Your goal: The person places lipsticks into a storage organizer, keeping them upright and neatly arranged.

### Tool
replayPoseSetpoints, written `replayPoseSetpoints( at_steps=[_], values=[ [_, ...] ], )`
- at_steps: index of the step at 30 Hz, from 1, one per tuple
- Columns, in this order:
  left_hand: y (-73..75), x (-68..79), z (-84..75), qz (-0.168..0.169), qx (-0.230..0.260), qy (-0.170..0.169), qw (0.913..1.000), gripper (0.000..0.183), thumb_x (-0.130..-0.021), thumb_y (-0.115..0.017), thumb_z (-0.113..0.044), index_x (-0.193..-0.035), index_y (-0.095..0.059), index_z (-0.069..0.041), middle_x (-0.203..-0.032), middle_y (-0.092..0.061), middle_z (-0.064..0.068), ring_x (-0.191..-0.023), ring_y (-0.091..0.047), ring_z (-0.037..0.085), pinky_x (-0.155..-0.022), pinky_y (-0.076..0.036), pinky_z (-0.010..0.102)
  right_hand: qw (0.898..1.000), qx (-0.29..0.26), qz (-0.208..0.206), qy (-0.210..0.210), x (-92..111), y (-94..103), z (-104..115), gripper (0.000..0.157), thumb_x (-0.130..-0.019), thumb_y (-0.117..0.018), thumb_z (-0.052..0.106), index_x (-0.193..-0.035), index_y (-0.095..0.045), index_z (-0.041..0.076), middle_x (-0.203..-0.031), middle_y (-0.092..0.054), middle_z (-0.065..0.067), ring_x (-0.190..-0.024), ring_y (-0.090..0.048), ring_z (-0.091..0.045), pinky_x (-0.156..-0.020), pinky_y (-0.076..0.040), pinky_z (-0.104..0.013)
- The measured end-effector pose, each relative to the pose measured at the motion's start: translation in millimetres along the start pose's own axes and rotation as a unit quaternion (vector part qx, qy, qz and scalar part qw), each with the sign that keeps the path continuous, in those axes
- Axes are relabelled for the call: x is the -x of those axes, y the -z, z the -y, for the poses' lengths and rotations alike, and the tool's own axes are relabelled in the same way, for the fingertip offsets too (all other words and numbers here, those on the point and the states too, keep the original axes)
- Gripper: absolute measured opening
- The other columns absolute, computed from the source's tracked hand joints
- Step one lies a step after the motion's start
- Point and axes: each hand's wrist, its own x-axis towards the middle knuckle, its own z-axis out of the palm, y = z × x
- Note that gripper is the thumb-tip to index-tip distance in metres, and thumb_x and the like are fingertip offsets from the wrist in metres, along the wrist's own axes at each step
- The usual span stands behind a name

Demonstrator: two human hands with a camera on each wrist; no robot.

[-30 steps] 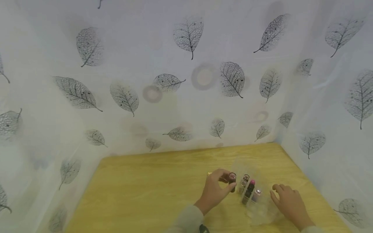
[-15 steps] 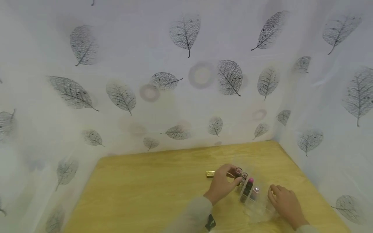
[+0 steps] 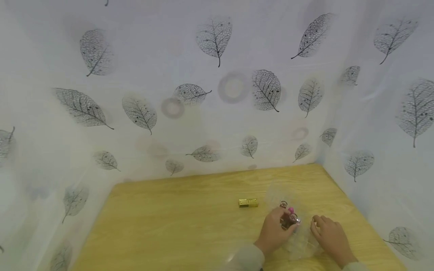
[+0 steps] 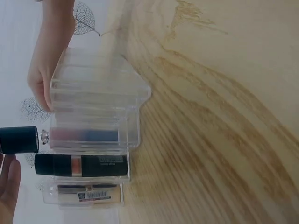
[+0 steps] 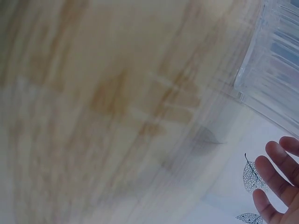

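Observation:
My left hand pinches a dark lipstick tube between fingers and thumb. The tube is held above the clear plastic lipstick organizer, close to a lipstick with a jewelled tip. In the left wrist view, a black lipstick with a copper band and a labelled tube stand in neighbouring slots. My right hand is at the organizer's right side, fingers loosely bent and holding nothing; whether it touches the plastic I cannot tell. The left hand partly hides the lipsticks in the head view.
A gold lipstick case lies on the wooden table, left of the organizer. Leaf-patterned white sheeting hangs behind the table and along both sides.
My left hand has moved right with the dark lipstick tube, from the organizer's left side to over its slots. The gold case has come into full view. The right hand has hardly moved.

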Motion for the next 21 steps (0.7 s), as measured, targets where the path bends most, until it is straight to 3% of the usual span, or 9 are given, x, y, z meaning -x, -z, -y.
replayPoseSetpoints(
  at_steps=[5, 9, 15, 21],
  values=[
    [-11.0, 1.4, -2.1, -0.028, -0.022, -0.007, 0.9994, 0.026, -0.077, -0.076, -0.015, -0.095, -0.057, -0.012, -0.090, -0.060, -0.004, -0.078, -0.053, -0.007, -0.067, -0.041, -0.002, 1.000, -0.020, 0.010, -0.021, -0.3, 0.8, 1.3, 0.011, -0.074, -0.065, 0.013, -0.081, -0.057, 0.008, -0.067, -0.056, 0.000, -0.059, -0.053, -0.013, -0.049, -0.041, -0.031],
    [-14.8, 2.0, -6.1, -0.027, -0.055, -0.009, 0.9981, 0.026, -0.076, -0.077, -0.017, -0.094, -0.059, -0.015, -0.088, -0.060, -0.007, -0.077, -0.052, -0.007, -0.068, -0.037, -0.003, 0.999, -0.028, 0.030, -0.031, 0.3, 3.1, 2.5, 0.012, -0.075, -0.065, 0.012, -0.083, -0.057, 0.008, -0.068, -0.056, -0.001, -0.060, -0.053, -0.014, -0.050, -0.042, -0.031],
    [-16.5, 0.9, -9.1, -0.038, -0.100, -0.039, 0.9935, 0.025, -0.074, -0.078, -0.018, -0.091, -0.060, -0.016, -0.084, -0.062, -0.008, -0.075, -0.055, -0.003, -0.070, -0.035, -0.004, 0.995, -0.063, 0.042, -0.065, -1.3, 5.8, 4.0, 0.010, -0.078, -0.064, 0.013, -0.084, -0.058, 0.007, -0.069, -0.058, -0.002, -0.061, -0.054, -0.015, -0.052, -0.043, -0.034],
    [-20.7, 0.3, -5.6, -0.046, -0.213, -0.059, 0.9742, 0.028, -0.070, -0.080, -0.031, -0.088, -0.061, -0.021, -0.082, -0.062, -0.013, -0.075, -0.055, -0.002, -0.073, -0.039, 0.004, 0.994, -0.074, 0.040, -0.075, -2.5, 6.4, 4.2, 0.010, -0.079, -0.063, 0.013, -0.085, -0.059, 0.006, -0.069, -0.058, -0.002, -0.062, -0.055, -0.016, -0.053, -0.045, -0.036]
  ],
)
